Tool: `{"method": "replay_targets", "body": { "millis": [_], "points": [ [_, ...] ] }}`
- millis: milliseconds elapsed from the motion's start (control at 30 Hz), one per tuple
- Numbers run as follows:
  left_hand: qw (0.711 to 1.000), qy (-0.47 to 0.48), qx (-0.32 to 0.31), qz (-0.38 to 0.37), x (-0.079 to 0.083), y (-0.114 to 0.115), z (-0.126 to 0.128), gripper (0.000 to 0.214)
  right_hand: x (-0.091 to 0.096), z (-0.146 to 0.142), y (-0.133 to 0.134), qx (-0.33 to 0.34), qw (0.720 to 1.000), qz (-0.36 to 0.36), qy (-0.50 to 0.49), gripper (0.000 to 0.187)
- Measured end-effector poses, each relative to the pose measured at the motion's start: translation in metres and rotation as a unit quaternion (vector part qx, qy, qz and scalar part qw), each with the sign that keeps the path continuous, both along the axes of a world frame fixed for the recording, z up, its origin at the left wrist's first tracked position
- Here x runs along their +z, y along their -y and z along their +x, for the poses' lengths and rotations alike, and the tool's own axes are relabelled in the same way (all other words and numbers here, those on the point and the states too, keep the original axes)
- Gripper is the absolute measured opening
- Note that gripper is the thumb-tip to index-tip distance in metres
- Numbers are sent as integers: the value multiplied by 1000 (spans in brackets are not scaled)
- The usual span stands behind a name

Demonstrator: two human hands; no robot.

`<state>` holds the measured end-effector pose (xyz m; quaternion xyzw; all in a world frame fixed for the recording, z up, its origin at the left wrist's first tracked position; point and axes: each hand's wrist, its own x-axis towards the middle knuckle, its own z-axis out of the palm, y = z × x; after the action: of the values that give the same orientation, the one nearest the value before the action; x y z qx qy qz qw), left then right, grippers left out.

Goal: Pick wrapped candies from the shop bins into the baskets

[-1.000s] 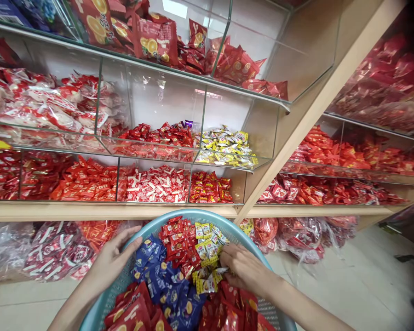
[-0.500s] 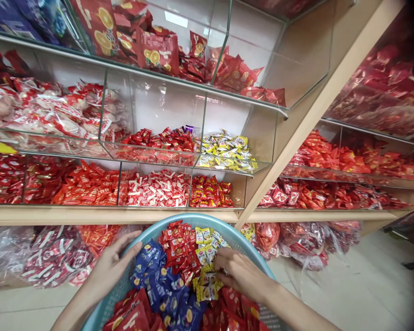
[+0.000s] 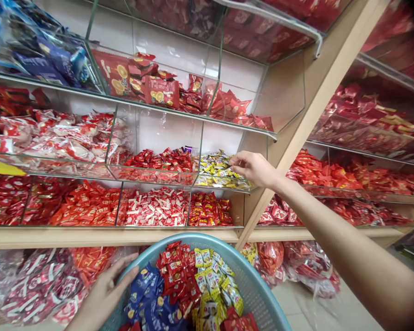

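My left hand (image 3: pixel 105 290) grips the left rim of a teal plastic basket (image 3: pixel 258 294) at the bottom of the view. The basket holds blue candies (image 3: pixel 148 299), red candies (image 3: pixel 174 271) and yellow candies (image 3: pixel 215 280). My right hand (image 3: pixel 253 168) reaches up over the glass bin of yellow candies (image 3: pixel 217 170) on the middle shelf. Its fingers are curled together at the pile; whether they hold any candy is hidden.
Glass bins of red sweets (image 3: pixel 158 163) fill tilted shelves left and right of a slanted wooden post (image 3: pixel 296 133). A wooden ledge (image 3: pixel 89 235) runs below the lowest bins. Clear bags of red candy (image 3: pixel 41 280) lie on the floor under it.
My right hand left the basket's yellow candies and rose to the yellow-candy bin on the shelf. The view tilted upward; the left hand stayed on the rim.
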<state>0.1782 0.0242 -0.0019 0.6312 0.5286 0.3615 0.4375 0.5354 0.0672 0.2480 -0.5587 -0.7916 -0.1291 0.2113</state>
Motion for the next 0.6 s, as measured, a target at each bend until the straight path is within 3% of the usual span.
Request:
{"method": "replay_targets", "body": {
  "millis": [67,200,333,600],
  "points": [
    [1000,-6,0,1,0,0,0,50,7,6,-28,-38,998,-38,34,18],
    [1000,-6,-1,-6,-2,-1,-2,54,-2,7,-62,-53,987,-120,93,22],
    [1000,11,-11,-10,-4,-1,-2,51,-9,1,-66,-73,973,-156,157,17],
    [998,59,1,-24,-6,-1,-1,55,-3,-7,-62,-108,961,-158,199,15]
  ]
}}
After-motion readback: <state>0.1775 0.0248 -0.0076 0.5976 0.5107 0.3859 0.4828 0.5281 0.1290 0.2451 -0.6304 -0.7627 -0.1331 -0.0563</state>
